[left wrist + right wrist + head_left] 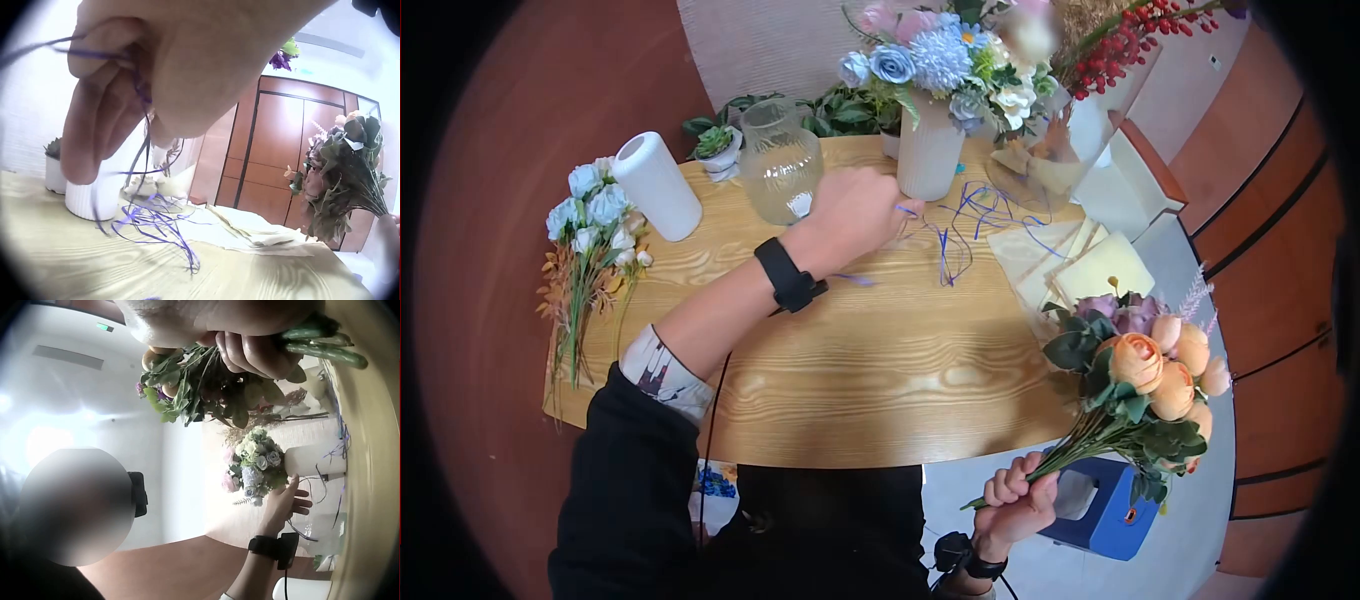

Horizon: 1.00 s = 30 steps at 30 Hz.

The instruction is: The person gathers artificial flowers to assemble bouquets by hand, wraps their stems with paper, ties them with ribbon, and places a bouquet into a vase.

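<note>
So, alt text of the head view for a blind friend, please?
A person's right hand grips an orange-and-purple bouquet by its stems beside a wooden table; the left hand holds purple ribbon near a white vase of flowers.

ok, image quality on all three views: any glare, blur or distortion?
Head: black fisheye border, wood panelling bowed at right, bright glint on the glass vase. Left wrist: dark corners, upper left washed out, close left hand looks soft. Right wrist: scene turned sideways, strong glare at left, round blurred patch lower left.
</note>
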Tool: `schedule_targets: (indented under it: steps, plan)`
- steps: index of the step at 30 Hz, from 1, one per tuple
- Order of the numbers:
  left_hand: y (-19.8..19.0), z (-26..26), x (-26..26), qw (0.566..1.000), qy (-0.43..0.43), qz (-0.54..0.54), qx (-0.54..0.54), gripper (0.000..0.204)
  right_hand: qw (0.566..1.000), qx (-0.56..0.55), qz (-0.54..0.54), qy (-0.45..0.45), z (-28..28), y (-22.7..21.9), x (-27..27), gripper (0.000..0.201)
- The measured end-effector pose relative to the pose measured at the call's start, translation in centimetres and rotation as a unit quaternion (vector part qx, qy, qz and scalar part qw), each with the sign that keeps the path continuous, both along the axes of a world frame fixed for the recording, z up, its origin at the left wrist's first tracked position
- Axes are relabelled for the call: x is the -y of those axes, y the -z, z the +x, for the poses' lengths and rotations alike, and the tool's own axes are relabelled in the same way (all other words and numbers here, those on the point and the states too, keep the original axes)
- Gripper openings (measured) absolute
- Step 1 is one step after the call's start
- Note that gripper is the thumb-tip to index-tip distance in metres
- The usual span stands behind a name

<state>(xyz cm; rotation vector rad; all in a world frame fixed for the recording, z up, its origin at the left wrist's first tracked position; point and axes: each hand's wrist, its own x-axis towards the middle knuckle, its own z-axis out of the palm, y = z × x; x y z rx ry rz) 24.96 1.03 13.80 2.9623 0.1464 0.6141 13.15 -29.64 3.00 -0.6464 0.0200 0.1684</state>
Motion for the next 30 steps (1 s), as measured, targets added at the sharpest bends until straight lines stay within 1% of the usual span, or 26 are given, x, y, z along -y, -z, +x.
schedule_targets:
  steps: [2,3,5,6,8,9,11,12,13,14,15,16,18,19,20,21,22,23,24,25,26,27,29,30]
  plan:
    - [-0.8,-1.1,-0.6,0.986,-0.021,-0.05,-0.158,0.035,1.0,0.008,-0.003,-0.006,-0.4,-0.2,-0.7,0.03]
    - [-0.7,-1.4,-1.4,0.987,-0.023,-0.052,-0.151,0.035,1.0,0.011,-0.005,-0.01,-0.6,-0.3,-1.0,0.03]
    - [0.6,-1.5,-3.9,0.984,0.062,-0.079,-0.148,0.031,1.0,0.018,-0.01,-0.009,-1.0,-0.5,-1.3,0.031]
    - [1.3,-1.7,-5.3,0.984,0.064,-0.081,-0.146,0.031,1.0,0.026,-0.012,-0.009,-1.2,-0.6,-1.3,0.031]
    - [2.3,-2.4,-8.2,0.968,0.171,-0.165,-0.077,0.022,0.999,0.035,-0.015,-0.009,-1.5,-0.8,-1.2,0.031]
    - [2.1,-3.3,-8.9,0.969,0.17,-0.164,-0.077,0.022,0.999,0.047,-0.018,-0.008,-1.7,-0.7,-1.1,0.031]
    - [1.1,-5.7,-9.2,0.985,0.166,-0.041,-0.028,0.021,0.998,0.056,-0.019,-0.01,-1.9,-0.7,-1.4,0.031]
    - [0.0,-7.4,-8.5,0.985,0.163,-0.041,-0.028,0.021,0.999,0.031,-0.016,0.001,-2.0,-0.8,-1.5,0.03]
    - [-1.4,-9.6,-7.2,0.981,0.093,-0.169,-0.024,0.021,1.0,0.007,-0.014,0.012,-2.0,-0.9,-1.6,0.029]
    - [-2.2,-11.4,-6.2,0.956,0.02,-0.292,-0.019,0.021,1.0,-0.003,-0.007,0.007,-2.0,-1.0,-1.9,0.028]
    - [-2.1,-13.1,-6.1,0.925,-0.022,-0.378,0.002,0.022,1.0,-0.003,-0.005,0.005,-1.9,-1.0,-2.2,0.028]
    - [-1.8,-15.0,-6.5,0.885,-0.064,-0.461,0.021,0.022,1.0,0.005,-0.004,-0.009,-1.8,-1.0,-2.5,0.027]
    - [0.9,-18.5,-8.6,0.901,-0.078,-0.42,-0.071,0.016,1.0,0.001,-0.006,-0.025,-2.0,-1.0,-3.1,0.027]
    - [2.2,-20.2,-10.3,0.899,-0.085,-0.423,-0.076,0.016,0.999,0.007,-0.013,-0.033,-1.8,-1.1,-3.6,0.027]
    - [3.5,-22.1,-11.9,0.953,-0.056,-0.21,-0.211,0.016,0.999,0.013,-0.02,-0.041,-1.7,-1.1,-4.0,0.027]
    - [4.6,-23.5,-13.0,0.943,-0.019,0.017,-0.333,0.015,0.999,0.006,-0.021,-0.047,-1.6,-1.0,-4.4,0.027]
    - [5.5,-24.3,-13.9,0.941,-0.023,0.016,-0.338,0.015,0.998,0.008,-0.017,-0.054,-1.4,-1.0,-4.8,0.027]
    - [6.0,-24.8,-14.7,0.972,0.03,0.043,-0.23,0.016,0.998,0.011,-0.012,-0.059,-1.2,-0.9,-5.2,0.027]
    - [6.3,-25.1,-15.1,0.987,0.084,0.068,-0.117,0.017,0.998,0.011,-0.006,-0.066,-1.2,-0.9,-5.5,0.027]
    - [5.5,-24.3,-14.1,0.987,0.084,0.067,-0.117,0.017,0.998,0.011,-0.007,-0.067,-1.2,-0.7,-5.8,0.027]
    - [4.6,-22.7,-12.2,0.996,0.044,-0.04,-0.064,0.018,0.997,0.025,-0.015,-0.069,-1.1,-0.6,-6.2,0.027]
    - [4.1,-20.9,-10.2,0.989,0.003,-0.149,-0.009,0.019,0.996,0.041,-0.024,-0.073,-1.0,-0.5,-6.4,0.027]
    - [3.8,-17.7,-7.6,0.962,0.074,-0.261,-0.013,0.023,0.996,0.044,-0.025,-0.071,-1.3,-1.0,-6.8,0.027]
    - [4.5,-15.5,-6.5,0.948,0.089,-0.305,0.018,0.026,0.997,0.033,-0.02,-0.063,-1.3,-0.9,-6.7,0.027]
